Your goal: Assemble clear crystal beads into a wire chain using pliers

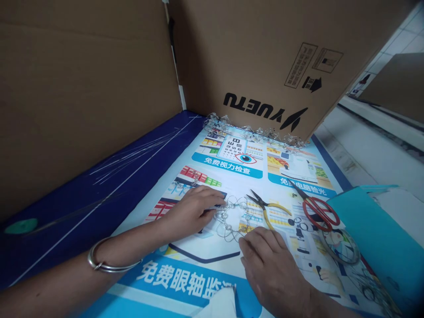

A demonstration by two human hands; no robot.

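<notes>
On the left, a cardboard sheet (82,88) stands up along the blue border (79,194) of a printed poster (185,251), and a 2nd cardboard sheet (265,57) closes the far side. Together they form a corner that walls in the work on 2 sides. Thin wires (132,154) and a round green disc (21,226) lie on the blue border, well left of the hands.

The left hand (192,212), with a metal bangle (109,260) on its wrist, comes in from the left, fingers together, their tips on the left side of a wire-and-bead piece (232,218). I cannot tell whether they grip it. The piece lies flat on the poster, between the 2 hands and slightly far of the right hand (271,269). That hand comes in from the near right, fingers loosely curled, tips touching or just beside the piece's near edge; any grip is hard to tell. The hands stay apart.

A beaded wire strand (251,132) runs along the foot of the far cardboard. Yellow-handled pliers (268,207) lie just right of the piece, and red-handled scissors (319,212) lie further right, near a teal folder (374,229), which overlaps the poster's right edge.
</notes>
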